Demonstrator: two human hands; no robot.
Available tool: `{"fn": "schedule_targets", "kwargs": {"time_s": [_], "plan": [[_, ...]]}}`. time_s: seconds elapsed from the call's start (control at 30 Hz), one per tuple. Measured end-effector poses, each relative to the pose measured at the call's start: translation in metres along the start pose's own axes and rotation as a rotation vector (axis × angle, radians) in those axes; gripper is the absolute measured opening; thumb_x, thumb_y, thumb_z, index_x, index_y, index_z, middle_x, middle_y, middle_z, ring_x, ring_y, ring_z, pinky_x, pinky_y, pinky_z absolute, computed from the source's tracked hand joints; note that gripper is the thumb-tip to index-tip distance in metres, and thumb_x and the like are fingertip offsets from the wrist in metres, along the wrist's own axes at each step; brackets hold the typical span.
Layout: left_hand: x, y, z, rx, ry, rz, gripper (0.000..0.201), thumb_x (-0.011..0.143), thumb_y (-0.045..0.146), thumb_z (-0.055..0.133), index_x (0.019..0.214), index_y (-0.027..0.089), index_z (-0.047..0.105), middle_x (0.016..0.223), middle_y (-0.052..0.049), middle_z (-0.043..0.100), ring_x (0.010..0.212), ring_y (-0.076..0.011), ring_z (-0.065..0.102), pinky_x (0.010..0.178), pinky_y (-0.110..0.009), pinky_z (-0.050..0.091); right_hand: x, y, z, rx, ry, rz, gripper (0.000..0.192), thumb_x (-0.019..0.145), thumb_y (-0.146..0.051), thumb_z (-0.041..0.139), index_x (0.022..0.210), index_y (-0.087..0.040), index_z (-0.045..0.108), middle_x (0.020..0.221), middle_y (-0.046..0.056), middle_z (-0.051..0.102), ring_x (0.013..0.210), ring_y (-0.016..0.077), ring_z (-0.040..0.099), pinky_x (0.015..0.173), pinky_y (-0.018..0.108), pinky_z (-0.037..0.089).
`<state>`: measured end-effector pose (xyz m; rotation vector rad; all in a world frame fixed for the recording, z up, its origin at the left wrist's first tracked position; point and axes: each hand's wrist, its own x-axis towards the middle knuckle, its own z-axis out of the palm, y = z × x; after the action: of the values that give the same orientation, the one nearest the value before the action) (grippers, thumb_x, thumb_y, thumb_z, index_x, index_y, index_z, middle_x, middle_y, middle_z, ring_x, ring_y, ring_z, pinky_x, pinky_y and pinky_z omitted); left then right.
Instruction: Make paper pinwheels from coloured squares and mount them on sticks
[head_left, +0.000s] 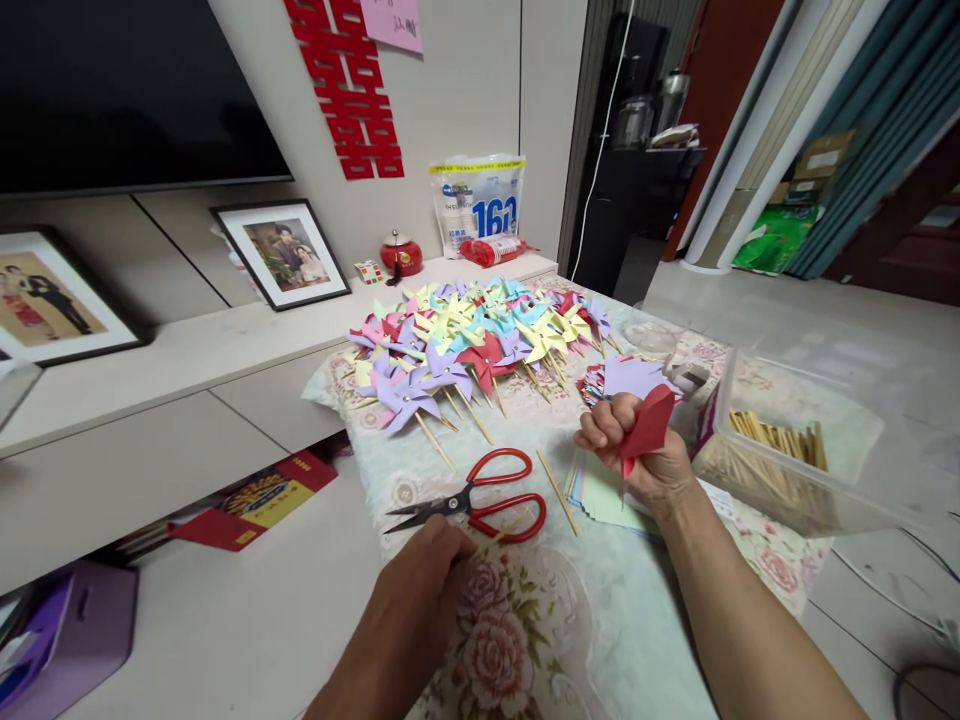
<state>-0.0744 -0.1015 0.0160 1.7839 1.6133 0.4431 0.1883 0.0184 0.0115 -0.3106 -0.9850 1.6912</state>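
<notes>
Head view: my right hand (637, 445), at centre right of the frame, is closed around a folded red paper (649, 420). My left hand (424, 580), at lower centre, pinches what seems a thin wooden stick (504, 534), just below the red scissors (480, 497) on the desk (600, 620). Finished pinwheels (480, 335) lie in a heap above.
</notes>
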Motion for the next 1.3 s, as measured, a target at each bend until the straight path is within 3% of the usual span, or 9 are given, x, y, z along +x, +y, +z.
{"fn": "schedule_targets", "kwargs": {"time_s": [0.1,0.17,0.3,0.57,0.73,0.9,1.07,1.2,1.3], "plan": [[0.014,0.011,0.008,-0.529,0.008,-0.051,0.020,0.089,0.036,0.053,0.079,0.020,0.060,0.069,-0.002,0.062,0.065,-0.0177,0.056,0.063,-0.030,0.041,-0.001,0.001,0.001,-0.004,-0.044,0.004,0.021,0.069,-0.027,0.082,0.064,-0.021,0.063,0.061,-0.002,0.055,0.064,0.0150,0.053,0.068,0.032,0.043],[0.027,0.021,0.018,-0.909,0.001,-0.076,0.017,0.084,0.036,0.062,0.083,0.019,0.061,0.074,-0.004,0.069,0.070,-0.0171,0.062,0.071,-0.031,0.047,-0.001,0.003,0.001,-0.011,-0.081,0.004,0.018,0.068,-0.025,0.083,0.066,-0.021,0.066,0.063,-0.002,0.057,0.065,0.0157,0.055,0.069,0.033,0.043],[0.056,0.045,0.033,-1.230,0.086,-0.085,0.031,0.070,0.033,0.079,0.090,0.014,0.066,0.081,-0.010,0.075,0.080,-0.0209,0.069,0.080,-0.033,0.051,-0.001,0.006,0.001,-0.017,-0.118,0.003,0.014,0.068,-0.020,0.081,0.072,-0.021,0.068,0.066,-0.001,0.060,0.068,0.0168,0.056,0.070,0.033,0.042],[0.101,0.077,0.042,-1.345,0.058,-0.004,0.034,0.069,0.045,0.079,0.076,0.014,0.065,0.067,-0.005,0.066,0.066,-0.0185,0.063,0.069,-0.034,0.053,-0.005,0.006,-0.005,-0.054,-0.108,-0.026,0.016,0.069,-0.026,0.083,0.073,-0.021,0.069,0.068,0.000,0.061,0.069,0.0184,0.057,0.068,0.034,0.042],[0.117,0.066,0.062,-1.237,0.250,0.083,0.030,0.075,0.046,0.074,0.075,0.016,0.068,0.073,-0.003,0.064,0.070,-0.0150,0.057,0.070,-0.027,0.046,-0.002,0.003,-0.009,-0.210,-0.081,-0.015,0.014,0.072,-0.030,0.082,0.076,-0.021,0.072,0.075,0.002,0.067,0.074,0.0189,0.060,0.074,0.035,0.044],[0.114,0.054,0.064,-1.255,0.363,0.078,0.033,0.070,0.047,0.078,0.069,0.016,0.068,0.083,-0.004,0.065,0.075,-0.0167,0.058,0.070,-0.027,0.045,-0.002,0.003,-0.012,-0.440,-0.108,0.121,0.012,0.071,-0.024,0.084,0.079,-0.022,0.075,0.083,0.002,0.069,0.094,0.0218,0.062,0.091,0.036,0.044],[0.110,0.056,0.060,-1.266,0.338,0.097,0.033,0.067,0.045,0.081,0.060,0.015,0.068,0.082,-0.004,0.065,0.073,-0.0159,0.058,0.069,-0.027,0.047,-0.005,0.007,-0.014,-0.485,-0.139,0.253,0.016,0.071,-0.026,0.084,0.081,-0.018,0.075,0.080,0.002,0.069,0.080,0.0175,0.062,0.075,0.029,0.046],[0.107,0.059,0.059,-1.382,0.244,0.054,0.029,0.067,0.041,0.083,0.078,0.016,0.076,0.076,-0.003,0.069,0.068,-0.0148,0.060,0.068,-0.027,0.047,-0.005,0.011,-0.012,-0.477,-0.124,0.320,0.020,0.069,-0.028,0.086,0.079,-0.016,0.073,0.077,0.001,0.069,0.071,0.0138,0.058,0.067,0.026,0.044],[0.105,0.060,0.056,-1.454,0.323,-0.007,0.038,0.064,0.042,0.085,0.091,0.016,0.078,0.084,-0.007,0.075,0.074,-0.0163,0.064,0.070,-0.027,0.048,-0.005,0.011,-0.009,-0.485,-0.132,0.347,0.024,0.067,-0.031,0.087,0.076,-0.015,0.072,0.076,0.001,0.067,0.073,0.0148,0.058,0.068,0.027,0.044]]}}
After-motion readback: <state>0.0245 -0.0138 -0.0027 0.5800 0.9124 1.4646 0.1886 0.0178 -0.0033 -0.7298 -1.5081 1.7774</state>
